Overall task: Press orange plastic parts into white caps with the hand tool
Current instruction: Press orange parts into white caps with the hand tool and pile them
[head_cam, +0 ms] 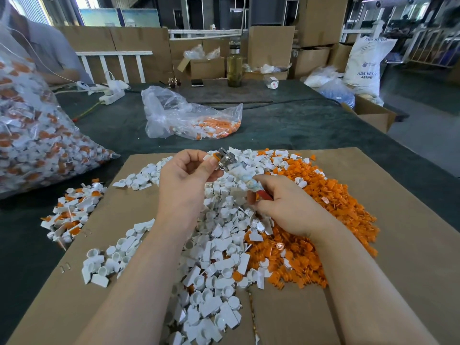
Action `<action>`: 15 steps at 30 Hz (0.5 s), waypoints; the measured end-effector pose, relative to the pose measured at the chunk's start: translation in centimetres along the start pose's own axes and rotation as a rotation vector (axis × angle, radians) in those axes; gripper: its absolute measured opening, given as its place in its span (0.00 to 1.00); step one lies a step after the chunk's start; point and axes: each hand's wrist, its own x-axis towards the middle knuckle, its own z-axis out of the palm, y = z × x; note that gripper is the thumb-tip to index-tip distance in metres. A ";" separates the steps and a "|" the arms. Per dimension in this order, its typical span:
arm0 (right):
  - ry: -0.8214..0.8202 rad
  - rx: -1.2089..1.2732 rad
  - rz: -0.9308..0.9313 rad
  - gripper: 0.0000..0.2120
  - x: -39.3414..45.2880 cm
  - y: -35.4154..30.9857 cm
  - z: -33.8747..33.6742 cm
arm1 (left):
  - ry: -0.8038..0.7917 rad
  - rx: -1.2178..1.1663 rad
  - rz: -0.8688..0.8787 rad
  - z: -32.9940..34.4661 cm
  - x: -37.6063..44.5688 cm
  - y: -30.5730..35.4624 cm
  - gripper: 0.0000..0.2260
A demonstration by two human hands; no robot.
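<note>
My left hand [185, 175] is raised over the piles and pinches a white cap [209, 157] against the metal head of the hand tool [225, 160]. My right hand [286, 207] grips the tool's taped handle lower down, with an orange part [251, 197] at its fingertips. A heap of loose white caps [216, 257] lies under both hands on the cardboard sheet [398, 245]. To its right is a heap of orange plastic parts [331, 207].
A small pile of assembled white-and-orange pieces [72, 212] lies at the left edge of the cardboard. A large full bag [37, 135] stands at far left, a smaller bag [189, 115] behind. A bottle [234, 66], power strip [112, 95], boxes and another person [47, 51] are beyond.
</note>
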 end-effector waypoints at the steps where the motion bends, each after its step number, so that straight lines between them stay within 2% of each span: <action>1: -0.001 -0.009 0.000 0.11 0.0 0.0 0.0 | -0.003 -0.002 -0.003 0.0 0.0 -0.1 0.05; 4: 0.000 -0.049 0.004 0.08 0.0 0.0 0.1 | -0.004 -0.014 -0.042 -0.1 0.1 -0.2 0.04; 8: 0.088 -0.072 -0.002 0.12 0.1 0.3 0.5 | 0.034 -0.133 -0.138 -0.6 0.4 -0.2 0.03; 10: 0.173 -0.085 0.022 0.12 0.3 0.4 0.6 | 0.159 -0.258 -0.233 -1.3 0.8 -0.1 0.01; 15: 0.420 -0.200 0.139 0.11 0.6 1.3 0.3 | 0.594 -0.604 -0.487 -5.0 2.7 -0.1 0.10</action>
